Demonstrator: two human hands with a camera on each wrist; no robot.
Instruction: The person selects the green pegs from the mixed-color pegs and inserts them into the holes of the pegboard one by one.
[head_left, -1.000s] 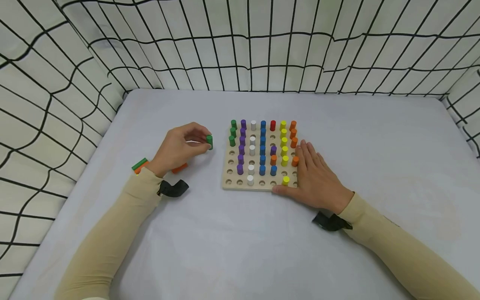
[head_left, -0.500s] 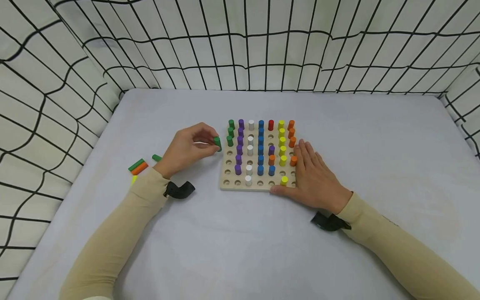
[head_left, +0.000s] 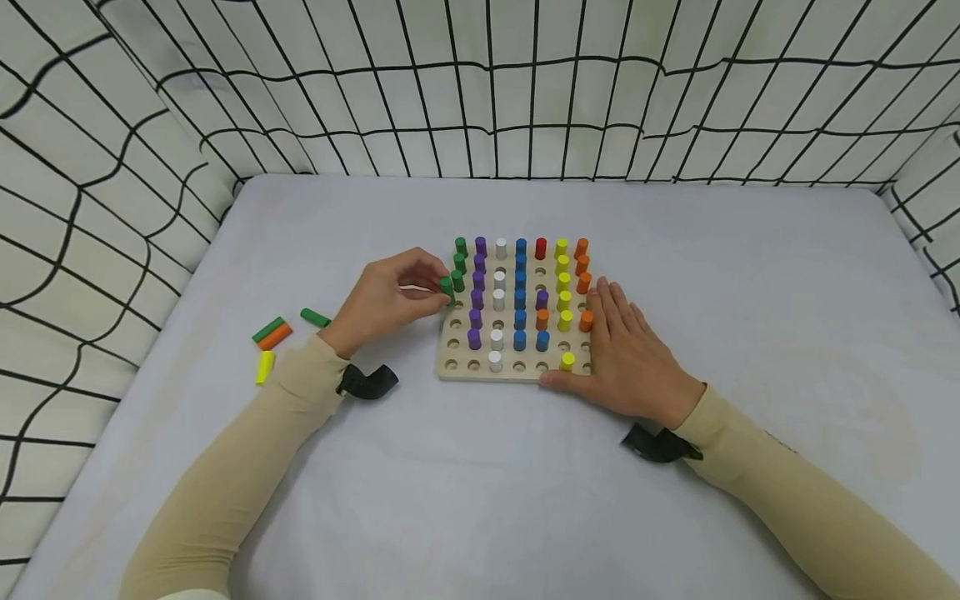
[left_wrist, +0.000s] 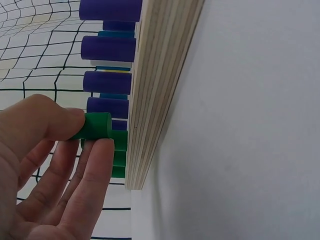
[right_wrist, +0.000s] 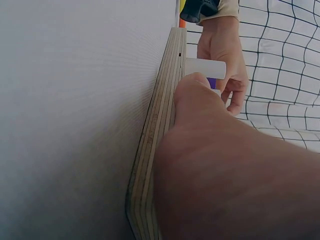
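Observation:
Between thumb and fingertips my left hand [head_left: 397,292] pinches a green peg [left_wrist: 97,126], held over the left edge of a wooden pegboard [head_left: 465,372]. In the head view that peg overlaps the board just in front of the left column, where several green pegs [head_left: 460,262] stand at the back and open holes lie nearer. My right hand [head_left: 630,358] lies flat with straight fingers along the board's right edge, its thumb at the front right corner. Purple pegs [head_left: 476,319] fill most of the second column.
White, blue, yellow and orange pegs, plus one red peg [head_left: 541,248], stand in other columns. Left of the left wrist, loose pegs lie on the white table [head_left: 480,483]: green [head_left: 315,317], orange [head_left: 275,337] and yellow [head_left: 265,367]. Black netting [head_left: 495,100] surrounds the table.
My left hand has moved right with the green peg, from beside the board to over its left edge. The loose pegs have come into fuller view. My right hand has stayed put.

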